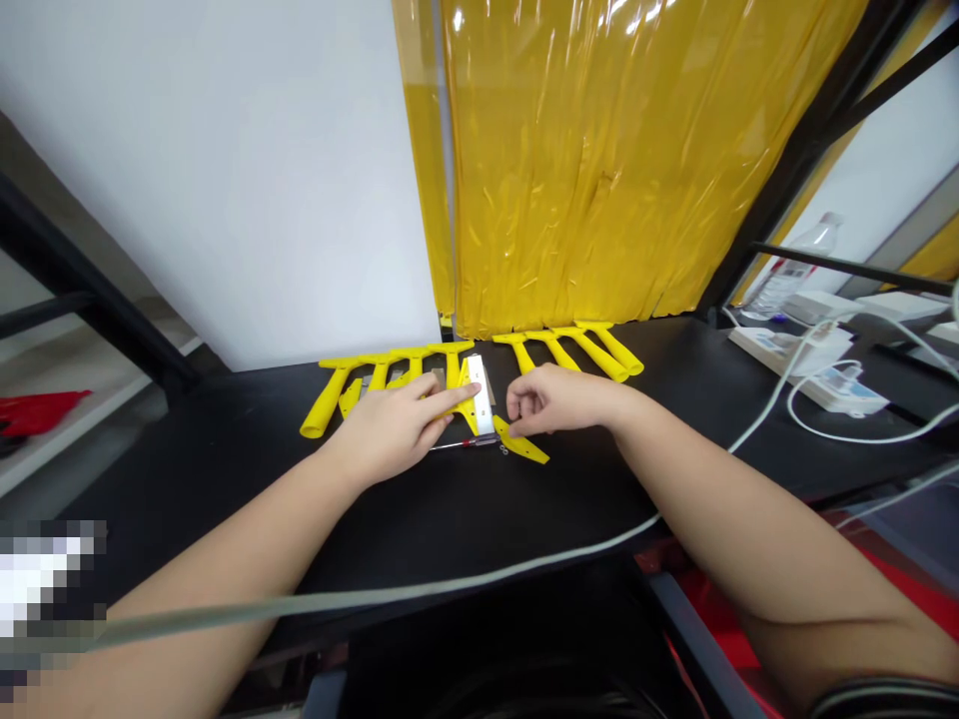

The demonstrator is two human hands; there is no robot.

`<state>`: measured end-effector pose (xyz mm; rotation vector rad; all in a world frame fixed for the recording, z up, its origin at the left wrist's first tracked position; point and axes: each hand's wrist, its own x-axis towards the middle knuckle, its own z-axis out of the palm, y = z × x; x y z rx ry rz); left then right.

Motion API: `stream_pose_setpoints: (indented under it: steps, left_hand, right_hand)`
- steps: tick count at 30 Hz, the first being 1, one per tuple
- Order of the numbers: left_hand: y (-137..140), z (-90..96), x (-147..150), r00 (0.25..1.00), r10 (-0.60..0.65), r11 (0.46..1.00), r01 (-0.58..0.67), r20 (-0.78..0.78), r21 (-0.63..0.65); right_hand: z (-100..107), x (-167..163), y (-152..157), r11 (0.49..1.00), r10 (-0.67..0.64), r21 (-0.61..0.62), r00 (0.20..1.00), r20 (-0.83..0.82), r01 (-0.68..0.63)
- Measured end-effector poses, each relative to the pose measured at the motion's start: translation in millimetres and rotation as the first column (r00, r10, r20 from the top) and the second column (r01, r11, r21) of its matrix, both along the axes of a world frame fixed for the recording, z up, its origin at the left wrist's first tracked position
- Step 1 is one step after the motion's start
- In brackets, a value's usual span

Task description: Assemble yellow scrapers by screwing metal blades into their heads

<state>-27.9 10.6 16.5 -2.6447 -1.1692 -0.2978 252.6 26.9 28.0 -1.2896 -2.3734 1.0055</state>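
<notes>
My left hand is closed around a yellow T-shaped squeegee handle lying on its side. Its index finger stretches out and touches a white strip with small holes along the handle's head. Just right of the strip, my right hand hangs with fingers curled in; whatever they may pinch is hidden. Below that hand lies a loose yellow curved plate. A thin screwdriver with a reddish handle rests under the strip's lower end, and tiny metal pieces sit beside it.
Several yellow T-shaped handles line the back of the black table, left and right of my hands. Behind hangs a yellow plastic curtain. Power strips and a bottle stand at right; a white cable crosses in front.
</notes>
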Motion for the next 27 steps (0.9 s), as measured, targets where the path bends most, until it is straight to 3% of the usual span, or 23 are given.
stream_pose_setpoints:
  steps: [4,19,21,24,27]
  left_hand:
    - [1,0.3,-1,1.0,0.012,1.0,-0.012,0.014,-0.021]
    - [2,1.8,0,1.0,0.013,0.999,-0.014,-0.019,-0.049]
    - [1,2.0,0,0.999,0.016,0.999,-0.018,-0.033,-0.041]
    - [0,2.6,1,0.999,0.017,0.999,-0.018,-0.047,-0.034]
    - [0,2.2,1,0.999,0.008,1.0,-0.009,-0.053,-0.029]
  right_hand:
    - [0,-2,-4,0.998,-0.004,0.066,0.979,0.202,-0.01]
    - [11,2,-11,0.983,-0.105,0.18,0.878,0.468,0.022]
    - [14,7,-9,0.977,-0.103,0.212,0.886,0.452,0.006]
    - [19,17,-5,0.968,-0.092,0.252,0.954,0.287,0.017]
    - [21,24,0,0.991,0.012,0.135,0.999,0.037,-0.017]
